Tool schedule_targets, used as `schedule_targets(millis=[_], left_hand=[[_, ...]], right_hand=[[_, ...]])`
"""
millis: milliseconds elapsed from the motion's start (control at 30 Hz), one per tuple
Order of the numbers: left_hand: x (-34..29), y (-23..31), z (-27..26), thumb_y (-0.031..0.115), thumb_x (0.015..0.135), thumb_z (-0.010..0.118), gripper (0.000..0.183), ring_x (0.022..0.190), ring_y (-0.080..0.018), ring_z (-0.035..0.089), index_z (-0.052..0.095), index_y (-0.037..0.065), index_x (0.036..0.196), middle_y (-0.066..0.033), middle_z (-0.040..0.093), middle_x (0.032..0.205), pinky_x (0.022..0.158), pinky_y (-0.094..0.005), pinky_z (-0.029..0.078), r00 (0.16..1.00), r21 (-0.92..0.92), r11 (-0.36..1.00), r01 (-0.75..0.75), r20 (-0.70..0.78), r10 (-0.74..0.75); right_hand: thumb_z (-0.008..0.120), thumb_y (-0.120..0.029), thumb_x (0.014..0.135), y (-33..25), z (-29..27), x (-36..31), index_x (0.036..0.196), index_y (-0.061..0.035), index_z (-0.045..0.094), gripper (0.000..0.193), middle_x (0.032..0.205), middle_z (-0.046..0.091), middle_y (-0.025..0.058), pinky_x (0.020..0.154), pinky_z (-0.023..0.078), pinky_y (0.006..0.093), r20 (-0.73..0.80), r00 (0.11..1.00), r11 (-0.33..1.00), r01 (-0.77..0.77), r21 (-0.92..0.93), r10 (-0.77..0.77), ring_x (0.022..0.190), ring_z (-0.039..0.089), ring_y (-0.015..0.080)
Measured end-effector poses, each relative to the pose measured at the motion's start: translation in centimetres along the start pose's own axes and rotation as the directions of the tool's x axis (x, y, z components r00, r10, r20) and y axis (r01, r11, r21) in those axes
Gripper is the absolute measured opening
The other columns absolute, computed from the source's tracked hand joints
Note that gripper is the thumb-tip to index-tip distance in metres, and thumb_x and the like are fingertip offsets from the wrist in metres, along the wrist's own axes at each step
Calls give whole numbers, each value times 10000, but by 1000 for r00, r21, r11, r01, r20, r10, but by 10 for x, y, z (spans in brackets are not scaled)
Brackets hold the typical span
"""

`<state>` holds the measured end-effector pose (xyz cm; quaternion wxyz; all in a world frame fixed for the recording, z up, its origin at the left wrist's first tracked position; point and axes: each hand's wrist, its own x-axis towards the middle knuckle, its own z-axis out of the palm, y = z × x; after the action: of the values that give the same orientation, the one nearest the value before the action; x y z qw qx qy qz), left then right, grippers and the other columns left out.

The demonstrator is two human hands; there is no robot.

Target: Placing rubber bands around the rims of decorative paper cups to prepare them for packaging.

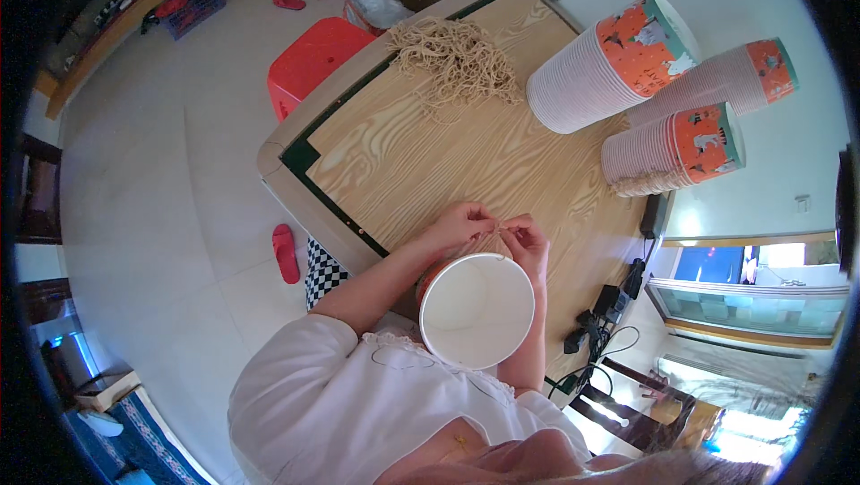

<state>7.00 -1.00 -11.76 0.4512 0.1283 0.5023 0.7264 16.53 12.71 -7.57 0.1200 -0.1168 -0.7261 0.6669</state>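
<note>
A white-lined paper bucket (477, 310) with an orange outside is close to my body, its open mouth facing up. Just beyond its far rim, my left hand (462, 223) and my right hand (527, 240) meet, fingertips almost touching. Both are closed in a pinch on a thin piece of tan twine (495, 231). The twine's lower part, near the bucket wall, is hard to make out. Farther off on the wooden table (421, 158) lies a loose, tangled heap of the same tan twine (459, 62).
Three stacks of nested paper buckets stand at the right: a tall stack (582, 82), a rear stack (694, 86) and a shorter stack (643, 152) with twine along its side. Black power adapters (609, 304) and cables crowd the right edge. A red stool (318, 64) stands left of the table.
</note>
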Motion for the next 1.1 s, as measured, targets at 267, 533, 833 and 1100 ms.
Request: schedule_targets(millis=[267, 533, 833, 1100], left_hand=[[15, -11, 5, 96, 824, 625, 77, 642, -62, 514, 616, 28, 858, 5, 583, 725, 551, -208, 399, 1000, -5, 999, -32, -2, 32], [20, -12, 5, 100, 817, 631, 67, 611, -56, 502, 625, 40, 846, 10, 585, 719, 514, -208, 383, 999, -72, 996, -43, 18, 45], [15, 9, 9, 122, 804, 649, 87, 585, -59, 490, 617, 43, 824, 17, 558, 680, 511, -216, 391, 998, -3, 1000, -6, -57, 6], [21, 9, 12, 138, 805, 650, 124, 607, -80, 523, 623, 23, 844, -15, 597, 710, 557, -244, 431, 984, 116, 984, -134, -105, 146]], right_hand=[[614, 146, 716, 8, -3, 3, 916, -41, 644, 275, 864, 563, 36, 743, 455, 237, 41, 998, 999, 43, -17, -42, 832, 561, 132], [625, 126, 712, -8, 3, 7, 829, -49, 680, 217, 835, 575, 44, 684, 440, 237, 42, 995, 969, 102, -225, -95, 779, 538, 130], [646, 93, 732, -24, 1, 2, 941, -35, 609, 248, 806, 536, 7, 677, 423, 217, 3, 999, 986, 49, -157, -50, 725, 491, 93], [556, -175, 887, -23, -3, 1, 862, -15, 598, 167, 729, 561, 7, 614, 414, 211, -15, 918, 913, -394, 102, 397, 695, 517, 88]])
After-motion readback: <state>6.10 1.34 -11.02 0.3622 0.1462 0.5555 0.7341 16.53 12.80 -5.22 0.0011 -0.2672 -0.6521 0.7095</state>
